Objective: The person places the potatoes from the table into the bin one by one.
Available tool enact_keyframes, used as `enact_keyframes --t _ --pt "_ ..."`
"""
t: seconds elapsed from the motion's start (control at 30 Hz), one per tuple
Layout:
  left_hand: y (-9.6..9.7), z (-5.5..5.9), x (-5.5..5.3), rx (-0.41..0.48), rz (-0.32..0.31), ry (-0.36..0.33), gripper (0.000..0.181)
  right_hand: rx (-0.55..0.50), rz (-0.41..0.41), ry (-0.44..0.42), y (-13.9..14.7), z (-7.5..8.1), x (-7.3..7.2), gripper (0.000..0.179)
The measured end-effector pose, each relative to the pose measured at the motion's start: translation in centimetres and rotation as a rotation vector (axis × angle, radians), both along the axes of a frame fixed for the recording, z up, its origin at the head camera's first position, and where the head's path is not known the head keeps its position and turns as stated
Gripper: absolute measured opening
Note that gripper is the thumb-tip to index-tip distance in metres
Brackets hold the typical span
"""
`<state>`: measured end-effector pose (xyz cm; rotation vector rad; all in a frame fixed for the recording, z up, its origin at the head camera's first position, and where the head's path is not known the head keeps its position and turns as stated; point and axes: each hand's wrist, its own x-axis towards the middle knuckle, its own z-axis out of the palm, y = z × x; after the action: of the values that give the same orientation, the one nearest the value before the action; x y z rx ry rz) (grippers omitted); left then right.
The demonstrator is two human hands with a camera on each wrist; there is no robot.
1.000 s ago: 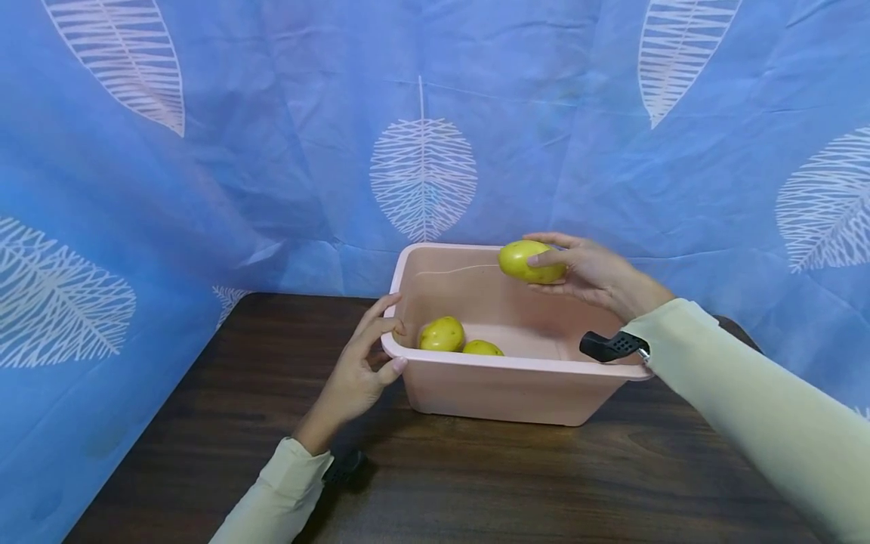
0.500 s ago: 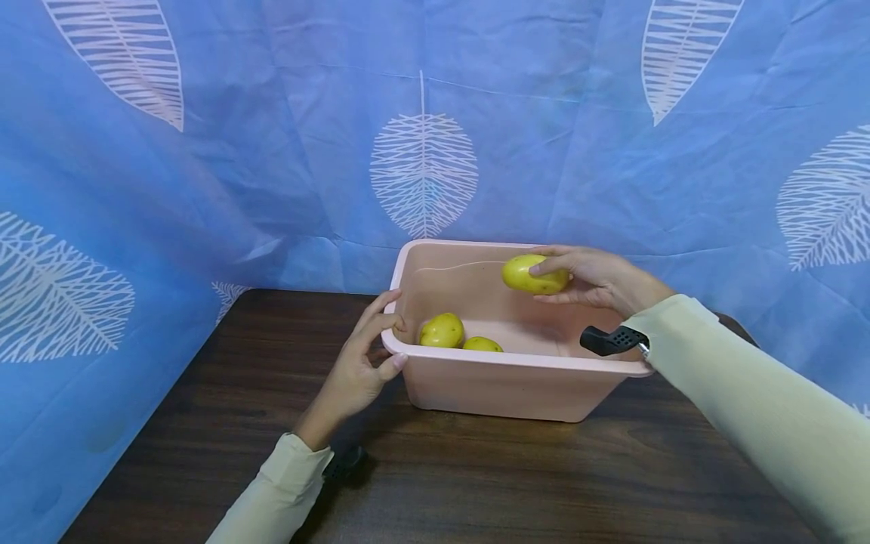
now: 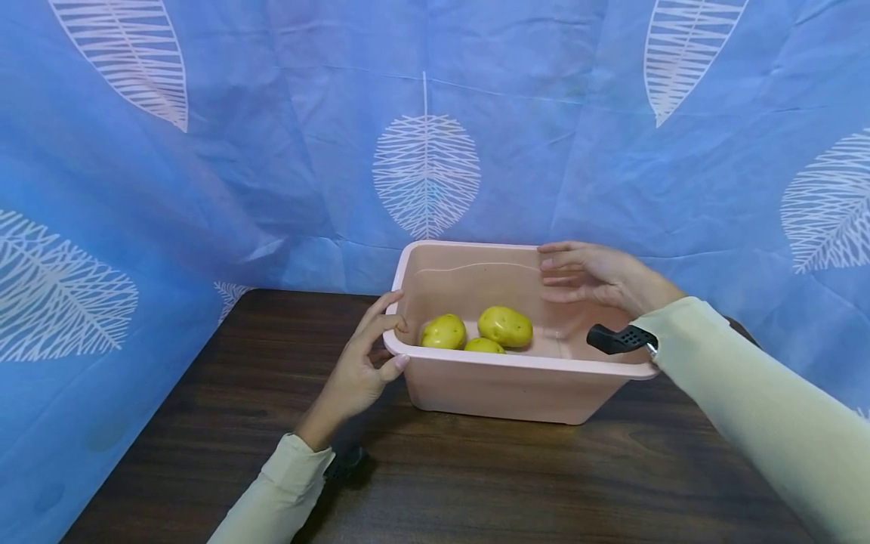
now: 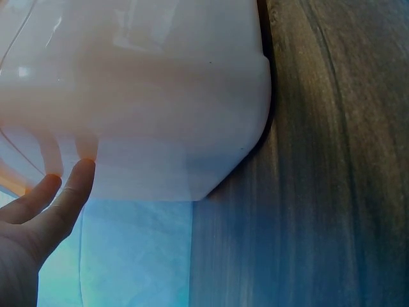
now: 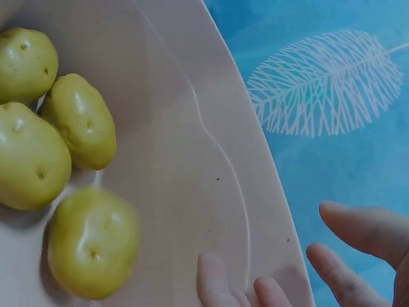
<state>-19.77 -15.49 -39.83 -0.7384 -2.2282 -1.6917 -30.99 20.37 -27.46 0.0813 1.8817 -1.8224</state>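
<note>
Several yellow potatoes with small dark eyes lie in the pink plastic bin. One potato rests right of another potato, and a third potato is partly hidden behind the front wall. The right wrist view shows a slightly blurred potato apart from a cluster of potatoes. My right hand hovers over the bin's right half, fingers spread and holding nothing. At the front left corner, my left hand grips the rim; two of its fingertips touch the outer wall in the left wrist view.
The bin stands on a dark wooden table, near its back edge. Behind hangs a blue cloth printed with white leaves. A black strap-like piece sticks out from the right sleeve above the bin's front rim.
My right hand held a potato over the bin, lowered it slightly and let it go. That potato now lies in the bin beside the others. The left hand stays at the corner.
</note>
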Motion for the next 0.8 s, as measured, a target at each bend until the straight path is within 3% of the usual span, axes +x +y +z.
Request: enact_keyframes --t 0.2,0.57,0.8 --pt "0.0 0.0 0.0 0.001 -0.004 0.005 0.033 0.002 0.003 0.007 0.7 0.3 0.4 0.066" --pt "0.1 -0.1 0.1 -0.016 0.017 0.005 0.033 -0.03 0.057 0.054 1.2 0.9 1.3 0.04" --pt "0.2 -0.1 0.2 -0.019 0.019 0.009 0.033 -0.024 0.074 0.085 1.6 1.1 2.0 0.042"
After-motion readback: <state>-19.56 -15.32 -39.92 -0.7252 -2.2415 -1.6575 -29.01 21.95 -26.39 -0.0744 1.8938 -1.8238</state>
